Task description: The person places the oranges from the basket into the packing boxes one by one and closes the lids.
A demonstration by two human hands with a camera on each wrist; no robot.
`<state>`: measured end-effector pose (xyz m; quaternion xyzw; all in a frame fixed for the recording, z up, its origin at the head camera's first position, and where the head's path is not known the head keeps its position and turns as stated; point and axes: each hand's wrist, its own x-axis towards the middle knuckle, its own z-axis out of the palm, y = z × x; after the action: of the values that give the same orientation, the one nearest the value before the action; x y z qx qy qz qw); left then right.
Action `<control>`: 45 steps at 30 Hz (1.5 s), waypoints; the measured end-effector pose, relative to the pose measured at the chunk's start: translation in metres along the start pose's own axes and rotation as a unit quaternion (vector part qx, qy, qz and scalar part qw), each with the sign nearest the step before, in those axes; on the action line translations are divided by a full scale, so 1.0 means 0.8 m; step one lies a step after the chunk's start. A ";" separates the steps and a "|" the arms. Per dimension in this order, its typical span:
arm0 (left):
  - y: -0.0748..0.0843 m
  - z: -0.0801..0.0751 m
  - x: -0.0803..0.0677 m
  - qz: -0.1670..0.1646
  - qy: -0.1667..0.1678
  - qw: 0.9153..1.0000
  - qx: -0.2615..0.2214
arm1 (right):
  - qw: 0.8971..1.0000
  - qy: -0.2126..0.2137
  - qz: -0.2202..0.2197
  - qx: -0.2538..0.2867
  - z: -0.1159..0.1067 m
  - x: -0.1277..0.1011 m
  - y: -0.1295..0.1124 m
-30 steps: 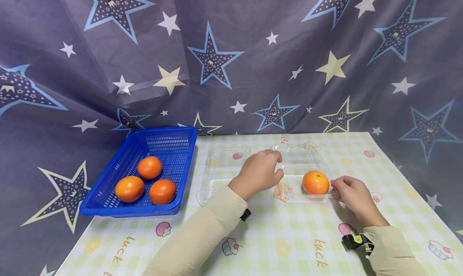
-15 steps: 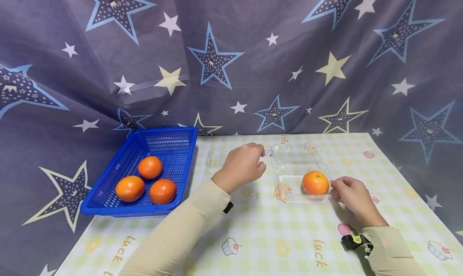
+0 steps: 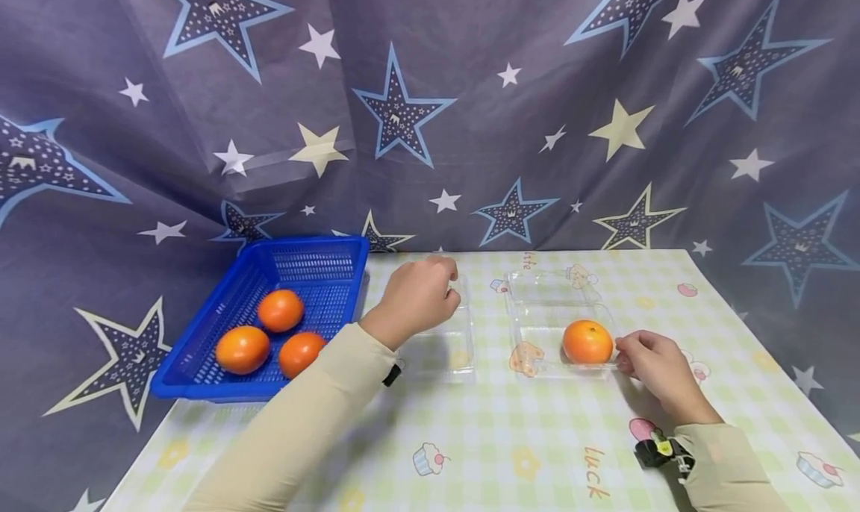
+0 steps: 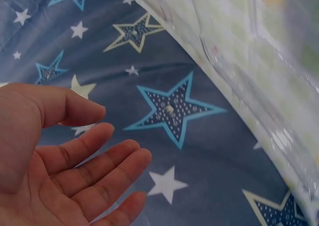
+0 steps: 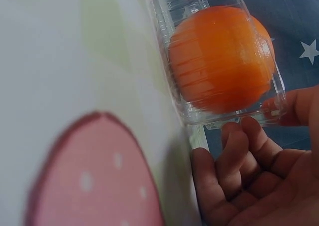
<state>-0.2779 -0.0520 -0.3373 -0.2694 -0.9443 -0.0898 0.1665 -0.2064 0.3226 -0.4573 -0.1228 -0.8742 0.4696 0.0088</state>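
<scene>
- Well, the left sleeve [image 3: 295, 422] partly hides one of three oranges [image 3: 298, 352] in the blue basket [image 3: 309, 254].
- Left hand [image 3: 416, 295]: fingers loose, holding nothing, near another clear box [image 3: 460, 351].
- Right hand [image 3: 658, 366] pinches the clear container [image 3: 551, 304] around an orange [image 3: 587, 342].
- Tablecloth [image 3: 497, 422] reads "luck".

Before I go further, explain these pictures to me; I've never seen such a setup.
There is no machine: a person's bare left hand and right hand each act as a grip. The wide picture comes from a camera on the head, looking forward and down; the two closer ones come from wrist cameras. On the checked cloth lie a left clear container and a right clear container, the right one with an orange inside. A blue basket at the left holds three more oranges. The right hand pinches the right clear container at its near right corner; the left hand, near the left clear container, holds nothing.
</scene>
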 end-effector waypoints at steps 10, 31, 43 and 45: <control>-0.027 -0.022 -0.006 -0.015 -0.005 1.000 0.012 | 1.000 0.000 0.001 -0.003 0.002 0.001 0.001; -0.085 -0.057 -0.024 -0.038 -0.002 0.998 0.041 | 1.000 0.000 0.006 -0.009 0.004 -0.003 0.002; -0.118 -0.066 -0.035 -0.071 -0.020 0.995 0.071 | 1.000 0.009 -0.002 -0.016 0.001 -0.001 0.001; -0.125 -0.066 -0.037 -0.076 -0.020 0.994 0.076 | 1.000 0.008 0.000 -0.015 0.001 -0.001 0.001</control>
<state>-0.2944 -0.1638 -0.3069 -0.1847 -0.9693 -0.0246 0.1604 -0.2056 0.3223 -0.4581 -0.1262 -0.8809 0.4559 0.0140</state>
